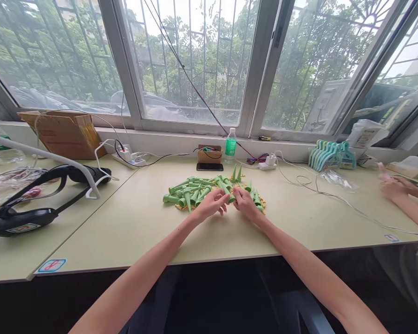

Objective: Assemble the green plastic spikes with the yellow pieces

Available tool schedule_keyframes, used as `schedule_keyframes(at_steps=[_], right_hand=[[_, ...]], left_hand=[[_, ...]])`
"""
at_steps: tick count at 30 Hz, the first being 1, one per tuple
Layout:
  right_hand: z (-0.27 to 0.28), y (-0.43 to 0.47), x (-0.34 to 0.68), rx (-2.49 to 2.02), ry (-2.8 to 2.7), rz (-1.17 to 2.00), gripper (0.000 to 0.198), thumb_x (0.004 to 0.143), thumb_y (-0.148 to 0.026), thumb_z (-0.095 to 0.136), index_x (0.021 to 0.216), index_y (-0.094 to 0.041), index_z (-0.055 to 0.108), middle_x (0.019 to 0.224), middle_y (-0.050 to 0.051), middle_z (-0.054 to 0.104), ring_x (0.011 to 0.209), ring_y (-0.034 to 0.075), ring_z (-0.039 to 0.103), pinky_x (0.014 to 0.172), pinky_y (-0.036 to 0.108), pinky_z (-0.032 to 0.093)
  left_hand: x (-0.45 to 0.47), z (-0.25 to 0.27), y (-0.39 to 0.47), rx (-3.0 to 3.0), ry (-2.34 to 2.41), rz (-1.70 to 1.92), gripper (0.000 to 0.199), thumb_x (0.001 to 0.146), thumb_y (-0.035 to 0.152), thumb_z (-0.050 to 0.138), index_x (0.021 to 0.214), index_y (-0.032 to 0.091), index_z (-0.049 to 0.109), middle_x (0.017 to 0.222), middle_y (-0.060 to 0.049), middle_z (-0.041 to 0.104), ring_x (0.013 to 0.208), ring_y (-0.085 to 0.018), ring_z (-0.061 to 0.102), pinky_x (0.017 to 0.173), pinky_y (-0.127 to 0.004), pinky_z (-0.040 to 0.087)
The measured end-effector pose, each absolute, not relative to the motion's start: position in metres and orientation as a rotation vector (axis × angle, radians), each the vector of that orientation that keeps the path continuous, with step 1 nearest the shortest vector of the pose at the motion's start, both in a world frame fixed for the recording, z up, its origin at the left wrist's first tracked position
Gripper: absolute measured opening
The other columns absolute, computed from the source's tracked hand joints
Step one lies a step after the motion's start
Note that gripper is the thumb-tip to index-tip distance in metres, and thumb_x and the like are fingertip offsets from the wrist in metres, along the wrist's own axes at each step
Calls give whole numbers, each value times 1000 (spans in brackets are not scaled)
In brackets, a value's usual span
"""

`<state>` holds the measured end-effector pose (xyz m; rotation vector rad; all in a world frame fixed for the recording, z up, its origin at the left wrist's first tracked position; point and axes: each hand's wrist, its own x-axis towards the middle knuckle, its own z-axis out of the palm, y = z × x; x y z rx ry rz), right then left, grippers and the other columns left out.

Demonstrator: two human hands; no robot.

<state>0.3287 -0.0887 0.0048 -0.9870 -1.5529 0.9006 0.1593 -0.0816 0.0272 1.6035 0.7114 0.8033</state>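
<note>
Between my two hands is a green tapered plastic spike (224, 186), its wide open end towards me and its narrow end pointing away to the left. My left hand (212, 205) has its thumb and fingertips on the spike's side, its other fingers loosely curled. My right hand (244, 203) pinches the wide end from the right. Left of the hands lies a pile of similar green spikes (189, 191), heaped on small yellow pieces (181, 207). Behind the right hand, two spikes (238, 173) stand point up, and others (256, 197) are beside it, partly hidden.
A phone (209, 167), a small cardboard box (212, 155) and a green-labelled bottle (231, 144) are at the back. White cables (320, 191) and light-blue hangers (325, 155) lie right. A black headset (52, 199) sits left. Another person's hands (395, 186) show at far right.
</note>
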Motion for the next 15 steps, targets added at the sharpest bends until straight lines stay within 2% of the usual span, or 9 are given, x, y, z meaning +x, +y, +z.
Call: schedule_keyframes(at_steps=[4,10,15], right_hand=[[3,-87,331,-1027,-1565,882,46,92,-54,43,59,-23,33,42,-7,32,35,10,31,38,26,25],[6,-89,330,-1065,-1618,850,49,93,-48,42,51,-22,36,38,-4,38,36,10,33,41,26,29],[6,-88,328,-1077,-1614,834,51,93,-49,40,50,-22,36,38,-4,36,36,10,32,41,26,29]], left_hand=[[160,22,-81,1817,758,882,40,81,56,59,78,18,47,72,-1,56,61,-14,60,47,-23,47],[159,19,-82,2140,820,1021,18,84,38,59,81,20,57,80,-2,60,70,-14,57,61,-24,48],[159,16,-79,2234,867,1114,13,85,32,59,80,20,60,84,-3,58,71,-14,56,62,-25,47]])
